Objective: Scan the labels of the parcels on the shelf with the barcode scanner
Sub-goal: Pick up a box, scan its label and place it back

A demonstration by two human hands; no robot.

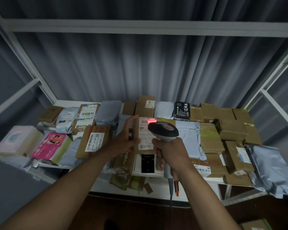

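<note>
- Right hand [170,153]: fingers wrapped round the handle of the scanner [163,131], head pointing away from the person and slightly left; cable hanging from the handle's base.
- Left hand [125,138]: thumb on the face and fingers behind the left edge of a brown parcel [144,143], tilting it up off the shelf [156,181] so its label [145,130] faces the camera.
- Red beam [152,121]: a short bar falling on the label's upper right corner, just beyond the scanner head.
- Key relation: the label lies directly ahead of and touching-close below the scanner head; its long axis runs away from the person, while the beam crosses it. The right hand is the nearer to the beam's spot.
- Judgement: a scan is in hand; the beam sits near the label's top edge and may need to be shifted to cover the full barcode.
- Other parcels [93,141] lie packed on both sides, several with labels showing.
</note>
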